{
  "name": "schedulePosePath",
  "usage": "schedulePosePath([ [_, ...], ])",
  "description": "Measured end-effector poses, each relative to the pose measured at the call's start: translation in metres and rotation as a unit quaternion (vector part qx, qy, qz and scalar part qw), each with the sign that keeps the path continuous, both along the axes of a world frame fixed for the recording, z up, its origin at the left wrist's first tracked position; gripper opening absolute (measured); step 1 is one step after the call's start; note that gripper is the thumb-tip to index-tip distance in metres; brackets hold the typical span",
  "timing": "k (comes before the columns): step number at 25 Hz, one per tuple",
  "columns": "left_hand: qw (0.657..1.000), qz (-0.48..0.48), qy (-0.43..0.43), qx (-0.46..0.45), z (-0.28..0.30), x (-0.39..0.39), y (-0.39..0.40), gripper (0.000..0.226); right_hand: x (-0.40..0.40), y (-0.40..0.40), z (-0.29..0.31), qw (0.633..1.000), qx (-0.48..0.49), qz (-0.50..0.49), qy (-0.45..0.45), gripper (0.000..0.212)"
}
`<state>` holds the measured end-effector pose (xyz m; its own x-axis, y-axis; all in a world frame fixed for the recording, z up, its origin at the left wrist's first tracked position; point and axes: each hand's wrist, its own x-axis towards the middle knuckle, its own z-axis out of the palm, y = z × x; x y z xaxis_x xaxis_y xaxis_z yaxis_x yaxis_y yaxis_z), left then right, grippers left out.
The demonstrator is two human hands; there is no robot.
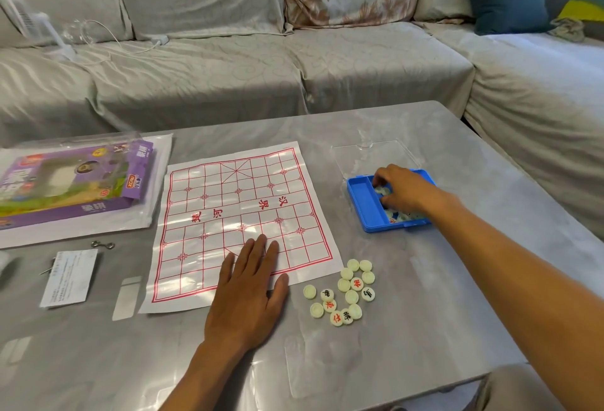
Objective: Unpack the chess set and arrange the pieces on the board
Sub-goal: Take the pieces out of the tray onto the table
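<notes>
At the far left of the grey marble-look table (376,136), a purple cardboard game box (70,186) lay on a clear plastic sleeve, set aside, with a white printed leaflet (70,278) nearer. The white paper chessboard with red grid lines (240,211) lay unfolded at centre, bare of pieces; the left hand (248,289) rested flat on its near edge, fingers spread, apparently to keep the creased sheet down. Just right of it sat a cluster of round cream chess discs (343,291), some face down. Farther right, the right hand (403,190) reached into the blue plastic tray (366,204), fingers curled over remaining discs; a firm grip could not be confirmed.
</notes>
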<state>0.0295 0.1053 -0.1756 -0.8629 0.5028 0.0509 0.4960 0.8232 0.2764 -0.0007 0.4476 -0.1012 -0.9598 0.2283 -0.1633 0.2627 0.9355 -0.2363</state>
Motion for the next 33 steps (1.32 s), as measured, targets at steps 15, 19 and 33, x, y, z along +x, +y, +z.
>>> schedulePosePath([
  [15,1.0,0.001,-0.004,-0.011,0.003,0.0,0.0,0.082,-0.015,0.002,-0.006,0.991,-0.06,-0.116,0.031,0.021],
  [19,1.0,0.002,-0.004,-0.004,0.0,-0.001,0.0,0.082,-0.006,0.002,0.003,0.969,-0.152,-0.177,0.077,0.018],
  [33,1.0,-0.005,-0.005,-0.019,0.002,-0.001,0.0,0.08,0.08,-0.064,0.018,0.99,-0.12,-0.018,0.068,0.018],
])
